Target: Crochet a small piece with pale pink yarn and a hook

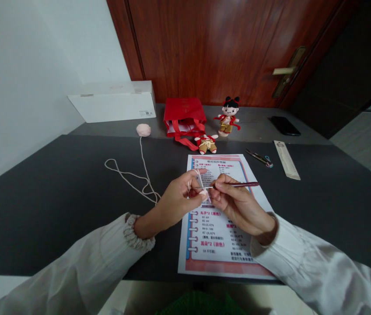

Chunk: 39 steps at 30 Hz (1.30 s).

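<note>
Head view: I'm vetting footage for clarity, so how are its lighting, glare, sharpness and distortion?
Head view: dim, soft light overall; pale reflections on the wooden door; soft small print on the sheet; stitches on the yarn piece too small to tell; apparent wide-angle stretch at the sleeves.

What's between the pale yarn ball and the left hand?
Head view: a loose yarn strand, looping across the dark tabletop from the ball toward the left hand.

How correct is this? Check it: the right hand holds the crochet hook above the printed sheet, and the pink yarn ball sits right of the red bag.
Wrong side: the head view shows the pink yarn ball left of the red bag. The right hand does hold the crochet hook above the printed sheet.
</note>
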### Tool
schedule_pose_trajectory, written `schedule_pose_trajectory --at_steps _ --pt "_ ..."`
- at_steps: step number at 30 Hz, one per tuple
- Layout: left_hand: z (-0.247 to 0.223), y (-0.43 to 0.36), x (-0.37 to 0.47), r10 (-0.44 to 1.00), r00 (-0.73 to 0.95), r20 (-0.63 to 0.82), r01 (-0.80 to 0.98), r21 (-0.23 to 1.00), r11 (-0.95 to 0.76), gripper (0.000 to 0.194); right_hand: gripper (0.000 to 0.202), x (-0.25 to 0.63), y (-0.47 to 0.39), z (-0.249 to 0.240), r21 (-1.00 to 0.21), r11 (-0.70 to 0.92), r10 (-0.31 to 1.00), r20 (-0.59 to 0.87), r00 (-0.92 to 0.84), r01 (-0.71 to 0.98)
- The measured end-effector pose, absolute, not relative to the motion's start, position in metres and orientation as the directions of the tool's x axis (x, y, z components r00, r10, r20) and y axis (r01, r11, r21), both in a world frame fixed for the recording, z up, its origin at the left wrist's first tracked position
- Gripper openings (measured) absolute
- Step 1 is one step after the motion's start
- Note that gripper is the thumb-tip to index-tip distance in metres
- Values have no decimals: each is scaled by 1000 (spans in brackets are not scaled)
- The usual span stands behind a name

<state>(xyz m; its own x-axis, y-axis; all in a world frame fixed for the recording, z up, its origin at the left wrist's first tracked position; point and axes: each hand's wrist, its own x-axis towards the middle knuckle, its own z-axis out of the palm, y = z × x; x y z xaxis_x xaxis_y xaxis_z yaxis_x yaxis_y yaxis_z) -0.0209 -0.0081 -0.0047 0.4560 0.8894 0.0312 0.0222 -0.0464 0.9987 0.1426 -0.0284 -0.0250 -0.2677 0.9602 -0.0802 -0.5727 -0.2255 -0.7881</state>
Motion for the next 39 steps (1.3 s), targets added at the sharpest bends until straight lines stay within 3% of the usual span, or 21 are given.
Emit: schedule_pose_trajectory --at_steps 6,10,12,23,28,32,39 --pt "-6 -7 -23 898 440 18 20 999 -30 38 16 151 -27 -22 -881 -42 981 52 -185 -470" --pt "-7 -6 -26 897 441 -5 12 1000 -1 54 18 155 -25 -23 -932 58 981 120 -153 -357" --pt "-7 -6 -26 895 446 -6 25 1000 -6 52 18 156 -25 -24 -953 103 978 149 -143 -285" --pt "-8 -4 -27 904 427 17 90 994 -62 45 14 154 -38 -28 -929 363 929 354 -106 73" --pt "-10 -6 -26 922 387 30 112 991 -79 45 12 148 -47 -27 -690 662 749 614 -248 291" --pt "-8 -8 -23 921 389 -7 46 999 -11 46 16 147 -44 -28 -473 798 598 701 -388 375" --pt "-9 -3 -27 773 580 -258 -167 891 423 46 16 153 -33 -30 -64 900 355 681 -640 431"
